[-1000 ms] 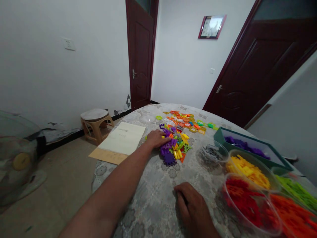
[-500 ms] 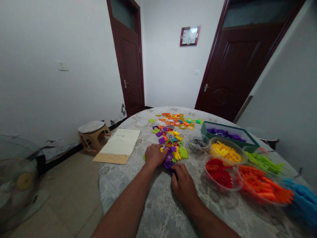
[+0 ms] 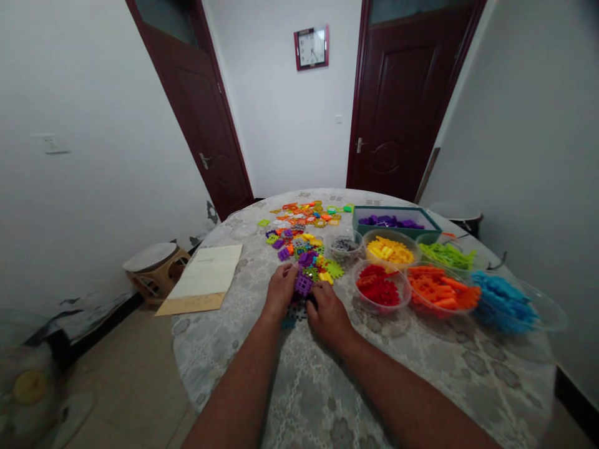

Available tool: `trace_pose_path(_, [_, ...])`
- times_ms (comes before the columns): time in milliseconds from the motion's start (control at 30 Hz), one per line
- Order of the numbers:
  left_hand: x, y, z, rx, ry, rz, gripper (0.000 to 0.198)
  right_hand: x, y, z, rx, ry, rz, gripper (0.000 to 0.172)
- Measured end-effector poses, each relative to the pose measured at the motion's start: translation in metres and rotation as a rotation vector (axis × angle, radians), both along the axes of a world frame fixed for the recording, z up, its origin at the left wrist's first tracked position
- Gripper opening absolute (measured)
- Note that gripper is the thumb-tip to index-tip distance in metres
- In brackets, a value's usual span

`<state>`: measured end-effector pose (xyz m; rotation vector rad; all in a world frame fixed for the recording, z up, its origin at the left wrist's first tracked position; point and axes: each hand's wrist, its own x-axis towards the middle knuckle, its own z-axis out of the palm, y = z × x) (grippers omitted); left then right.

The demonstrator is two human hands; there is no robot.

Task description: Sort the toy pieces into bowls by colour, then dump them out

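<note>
My left hand (image 3: 279, 290) and my right hand (image 3: 328, 314) rest close together on the patterned tablecloth (image 3: 327, 399), fingers curled around a small clump of plastic building pieces. A purple piece (image 3: 303, 284) sits between their fingertips, with darker pieces under them. Just beyond lies a loose heap of mixed coloured pieces (image 3: 305, 240) spread toward the far side of the round table.
Right of my hands stand clear bowls of red (image 3: 380, 290), yellow (image 3: 390, 251), orange (image 3: 437, 290), green (image 3: 447, 254) and blue pieces (image 3: 503, 302), a small bowl of dark pieces (image 3: 345, 245) and a teal tray (image 3: 393, 215) of purple ones. A paper pad (image 3: 202, 284) overhangs the left edge; a stool (image 3: 152, 265) stands beyond.
My left hand dragged a clump of pieces from the heap toward me. My right hand moved up to meet it. The view swung right, showing more bowls.
</note>
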<state>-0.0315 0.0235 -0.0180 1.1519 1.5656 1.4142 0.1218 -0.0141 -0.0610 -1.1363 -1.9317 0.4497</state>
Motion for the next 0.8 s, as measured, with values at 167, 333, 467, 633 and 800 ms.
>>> trace_pose_path(167, [0.004, -0.002, 0.013, 0.017, 0.129, -0.106, 0.053, 0.003, 0.005, -0.001, -0.014, 0.05, 0.017, 0.02])
trace_pose_path(333, [-0.003, -0.015, 0.016, 0.065, 0.273, -0.246, 0.056, 0.005, 0.007, 0.001, -0.028, 0.098, 0.037, 0.029])
trace_pose_path(467, [-0.006, -0.023, 0.016, 0.054, 0.113, -0.277, 0.048, 0.008, 0.01, 0.002, -0.022, 0.151, 0.024, 0.025])
trace_pose_path(633, [-0.011, -0.021, 0.023, 0.077, 0.075, -0.216, 0.038, 0.008, 0.013, 0.001, -0.048, 0.179, -0.044, 0.028])
trace_pose_path(800, [-0.017, -0.017, 0.025, 0.03, -0.419, -0.192, 0.05, 0.008, 0.012, -0.001, -0.047, 0.17, -0.067, 0.031])
